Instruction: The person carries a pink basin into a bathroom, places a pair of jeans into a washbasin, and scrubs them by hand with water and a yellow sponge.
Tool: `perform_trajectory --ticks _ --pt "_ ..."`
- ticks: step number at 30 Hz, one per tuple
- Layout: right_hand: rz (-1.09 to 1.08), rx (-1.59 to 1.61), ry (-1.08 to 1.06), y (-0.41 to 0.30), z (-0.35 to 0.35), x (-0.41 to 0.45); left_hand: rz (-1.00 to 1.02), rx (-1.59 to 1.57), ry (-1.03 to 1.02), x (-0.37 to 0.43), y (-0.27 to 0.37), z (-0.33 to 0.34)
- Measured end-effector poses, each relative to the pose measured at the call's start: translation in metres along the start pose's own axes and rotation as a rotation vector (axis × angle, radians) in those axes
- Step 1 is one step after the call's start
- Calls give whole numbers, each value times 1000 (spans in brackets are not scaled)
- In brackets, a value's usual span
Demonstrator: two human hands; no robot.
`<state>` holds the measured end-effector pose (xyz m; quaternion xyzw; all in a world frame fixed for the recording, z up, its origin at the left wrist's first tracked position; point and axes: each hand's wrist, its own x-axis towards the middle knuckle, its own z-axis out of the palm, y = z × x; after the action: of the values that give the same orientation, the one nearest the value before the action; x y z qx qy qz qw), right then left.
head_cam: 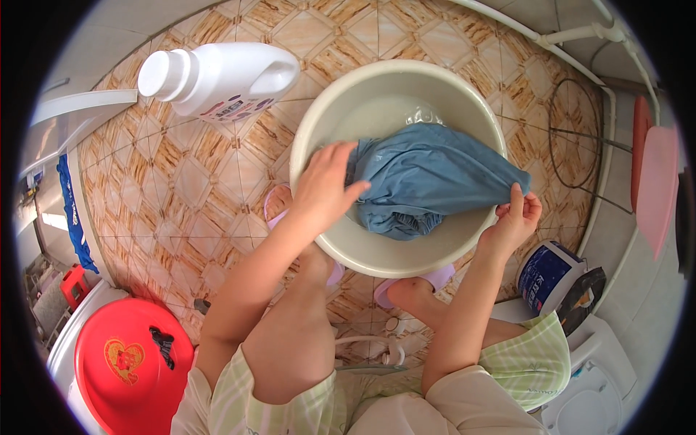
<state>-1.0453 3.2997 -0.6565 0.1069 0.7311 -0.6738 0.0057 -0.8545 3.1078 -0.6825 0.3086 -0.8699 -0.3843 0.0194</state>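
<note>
A wet blue cloth garment point(429, 168), with a gathered lower edge, lies bunched in a round cream plastic basin point(399, 266) that holds some cloudy water. My right hand point(511, 220) pinches one corner between thumb and fingers and draws it taut over the basin's right rim. At the garment's other end, my left hand point(326, 185) reaches over the left rim, its thumb and fingers spread against the fabric. Whether these left fingers grip any cloth is hidden.
A white detergent bottle point(234, 76) with a handle stands on the tiled floor point(185, 179) beyond my left hand. To the lower left is a red plastic basin point(130, 370). A bucket point(549, 277), a toilet point(587, 402) and white pipes point(571, 60) line the right side.
</note>
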Motion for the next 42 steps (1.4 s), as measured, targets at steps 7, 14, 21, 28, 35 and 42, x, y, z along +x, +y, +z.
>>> perform_trajectory --ticks 7,14,21,28,35,42 --pt "-414 -384 -202 7 28 -29 -90 419 -371 -12 -5 20" --pt "-761 -935 -1103 28 66 -84 -224 120 -186 -24 15 -37" --pt "-119 -297 -445 6 9 -21 -337 -587 364 -34 -1 -71" --pt "-71 168 108 -62 -16 10 -304 -771 614 -40 -7 -89" --pt "63 200 50 -53 -7 -3 -255 -845 419 -37 11 -83" --pt "254 -861 -1290 -46 14 -25 -111 -290 -468 -26 36 -33"
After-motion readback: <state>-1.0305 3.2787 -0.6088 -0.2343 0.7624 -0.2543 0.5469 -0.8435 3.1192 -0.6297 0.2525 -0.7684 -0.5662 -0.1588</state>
